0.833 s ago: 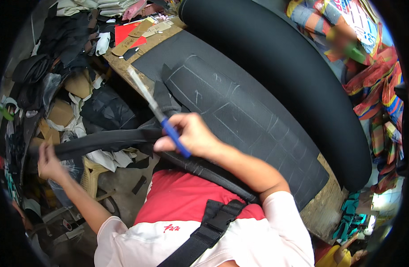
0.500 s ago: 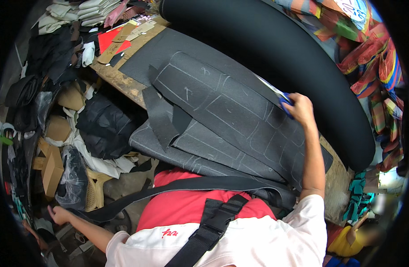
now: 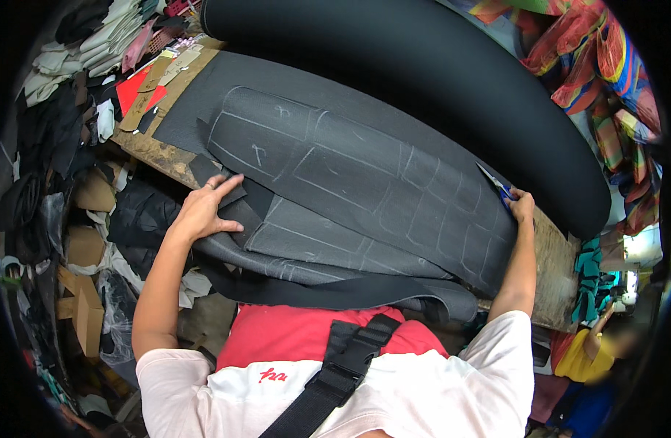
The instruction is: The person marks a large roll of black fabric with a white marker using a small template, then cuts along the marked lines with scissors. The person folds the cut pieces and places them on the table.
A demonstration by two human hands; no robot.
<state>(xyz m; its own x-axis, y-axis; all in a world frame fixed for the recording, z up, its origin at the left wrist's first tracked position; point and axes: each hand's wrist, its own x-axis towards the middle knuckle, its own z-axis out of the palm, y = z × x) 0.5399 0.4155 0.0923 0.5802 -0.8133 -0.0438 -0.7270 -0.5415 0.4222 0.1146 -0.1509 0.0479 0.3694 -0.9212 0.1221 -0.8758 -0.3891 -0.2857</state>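
Dark grey fabric (image 3: pixel 342 168) lies in folded layers across the table, with chalk outlines of panels on its upper faces. My left hand (image 3: pixel 202 210) rests at the fabric's left end, thumb and fingers spread over a dark cut flap (image 3: pixel 237 217). At the right, my right hand (image 3: pixel 523 206) is closed round the blue handles of a pair of scissors (image 3: pixel 490 177). The blades point up and left over the fabric's far edge; I cannot tell whether they are parted. A long dark fabric strip (image 3: pixel 328 293) sags along the near edge, in front of my body.
A large black fabric roll (image 3: pixel 437 80) lies along the table's far side. The wooden tabletop (image 3: pixel 551 270) shows at the right. Card pieces (image 3: pixel 147 93) sit at the left end. Cloth piles and cardboard boxes (image 3: pixel 88 314) fill the left. A person in yellow (image 3: pixel 580 358) is at lower right.
My left hand has come from the far lower left up onto the fabric's left end, leaving the strip by the near edge. My right hand has moved the scissors right and slightly down.
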